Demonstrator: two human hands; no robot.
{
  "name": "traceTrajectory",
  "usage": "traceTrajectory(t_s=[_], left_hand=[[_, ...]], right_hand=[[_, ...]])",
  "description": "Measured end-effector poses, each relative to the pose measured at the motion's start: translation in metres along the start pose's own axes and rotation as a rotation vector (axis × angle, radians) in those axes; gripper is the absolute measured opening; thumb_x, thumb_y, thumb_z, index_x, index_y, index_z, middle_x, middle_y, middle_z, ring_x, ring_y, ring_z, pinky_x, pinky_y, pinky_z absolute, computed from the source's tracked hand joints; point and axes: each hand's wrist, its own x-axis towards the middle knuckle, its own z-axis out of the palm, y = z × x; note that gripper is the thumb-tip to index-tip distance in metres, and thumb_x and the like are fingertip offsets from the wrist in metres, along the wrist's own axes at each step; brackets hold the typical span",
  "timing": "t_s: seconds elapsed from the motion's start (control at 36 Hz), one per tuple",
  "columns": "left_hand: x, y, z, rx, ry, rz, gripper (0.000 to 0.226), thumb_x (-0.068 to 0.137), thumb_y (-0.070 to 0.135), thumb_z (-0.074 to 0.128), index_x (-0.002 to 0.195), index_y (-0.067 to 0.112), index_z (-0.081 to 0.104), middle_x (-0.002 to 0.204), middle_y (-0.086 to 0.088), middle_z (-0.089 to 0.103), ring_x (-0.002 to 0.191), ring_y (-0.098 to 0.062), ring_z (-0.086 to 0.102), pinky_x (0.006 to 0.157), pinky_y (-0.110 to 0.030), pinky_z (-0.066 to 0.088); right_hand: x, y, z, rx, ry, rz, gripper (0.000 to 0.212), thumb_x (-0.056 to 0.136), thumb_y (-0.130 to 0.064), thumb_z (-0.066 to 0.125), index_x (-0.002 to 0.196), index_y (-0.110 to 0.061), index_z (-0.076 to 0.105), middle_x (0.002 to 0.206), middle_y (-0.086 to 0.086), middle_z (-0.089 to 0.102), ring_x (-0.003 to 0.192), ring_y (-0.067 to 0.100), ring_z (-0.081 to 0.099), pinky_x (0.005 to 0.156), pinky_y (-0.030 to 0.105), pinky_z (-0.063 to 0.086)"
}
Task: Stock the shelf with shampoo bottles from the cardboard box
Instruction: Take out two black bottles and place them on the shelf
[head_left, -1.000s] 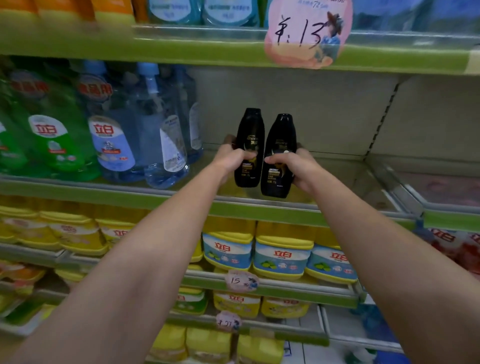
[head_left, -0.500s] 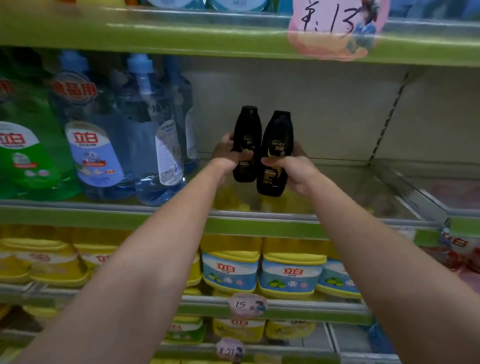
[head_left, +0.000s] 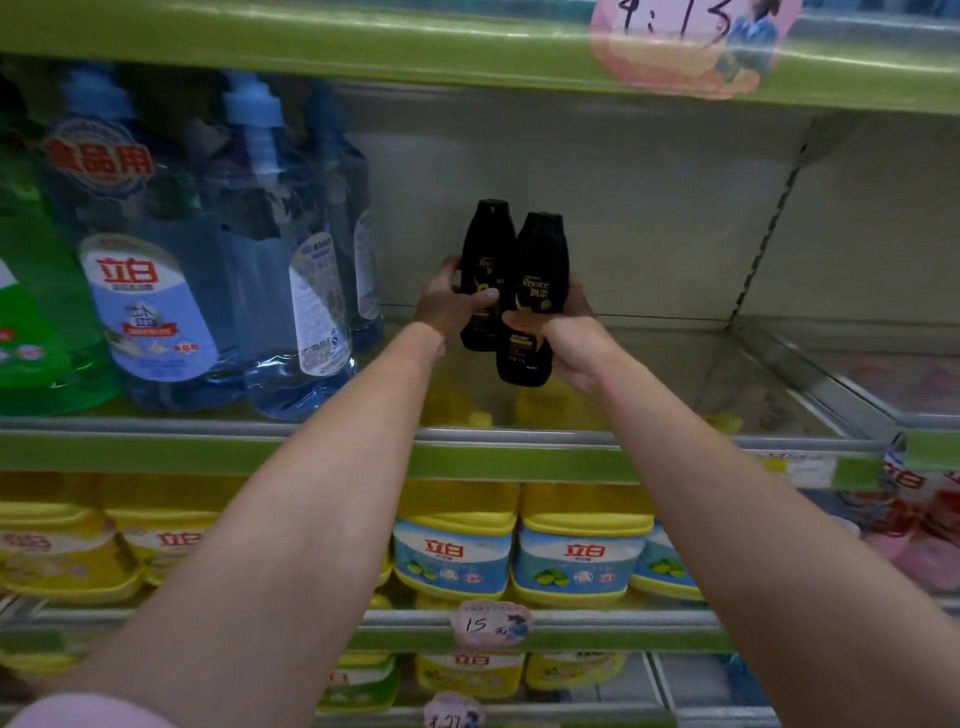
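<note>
Two black shampoo bottles are held side by side over the glass shelf (head_left: 675, 384). My left hand (head_left: 447, 306) grips the left shampoo bottle (head_left: 485, 244) around its middle; that bottle stands upright, its base close to the shelf near the back wall. My right hand (head_left: 566, 343) grips the right shampoo bottle (head_left: 543, 260), which leans slightly and hangs a little nearer to me, above the shelf. The two bottles touch each other. No cardboard box is in view.
Large blue dish-soap bottles (head_left: 249, 291) and a green one (head_left: 36, 312) fill the left of the same shelf. To the right of the black bottles the shelf is bare up to a divider (head_left: 810, 374). Yellow tubs (head_left: 457, 545) sit on the shelf below. A green shelf edge (head_left: 363, 47) runs overhead.
Both hands have carried the two bottles farther back over the shelf toward the rear wall. The left bottle has come down close to the shelf surface.
</note>
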Motion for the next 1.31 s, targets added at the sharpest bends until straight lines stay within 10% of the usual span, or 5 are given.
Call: traceTrajectory(t_s=[0.61, 0.89, 1.11, 1.31], left_hand=[[-0.013, -0.001, -0.012, 0.233, 0.204, -0.058, 0.025, 0.091, -0.002, 0.043, 0.113, 0.005, 0.053, 0.116, -0.015, 0.060, 0.109, -0.030, 0.057, 0.089, -0.035, 0.047], [-0.043, 0.018, -0.017, 0.605, 0.119, -0.049, 0.033, 0.087, 0.001, 0.050, 0.121, -0.002, 0.051, 0.124, -0.020, 0.056, 0.116, -0.033, 0.053, 0.093, -0.032, 0.042], [-0.075, 0.042, -0.016, 1.244, -0.042, -0.057, 0.042, 0.090, 0.029, 0.054, 0.127, 0.009, 0.047, 0.128, -0.014, 0.054, 0.116, -0.032, 0.054, 0.084, -0.035, 0.044], [-0.111, 0.068, 0.016, 1.334, -0.008, -0.061, 0.040, 0.088, 0.030, 0.058, 0.122, 0.010, 0.053, 0.118, -0.013, 0.059, 0.108, -0.031, 0.057, 0.077, -0.035, 0.044]], right_hand=[[0.012, 0.005, 0.025, -0.185, -0.054, 0.028, 0.066, 0.070, 0.009, 0.071, 0.127, -0.011, 0.046, 0.121, 0.012, 0.063, 0.114, 0.030, 0.057, 0.103, 0.053, 0.040], [-0.004, -0.004, 0.027, -0.317, 0.015, 0.088, 0.062, 0.082, -0.005, 0.069, 0.134, -0.003, 0.036, 0.130, 0.014, 0.054, 0.119, 0.027, 0.052, 0.093, 0.029, 0.041], [-0.031, -0.021, 0.005, -1.207, -0.005, 0.091, 0.059, 0.087, -0.036, 0.064, 0.132, -0.009, 0.037, 0.133, 0.015, 0.049, 0.122, 0.034, 0.047, 0.100, 0.046, 0.037], [-0.063, -0.036, -0.031, -1.453, -0.052, -0.018, 0.058, 0.088, -0.034, 0.062, 0.135, -0.009, 0.038, 0.137, 0.014, 0.045, 0.128, 0.032, 0.040, 0.103, 0.048, 0.033]])
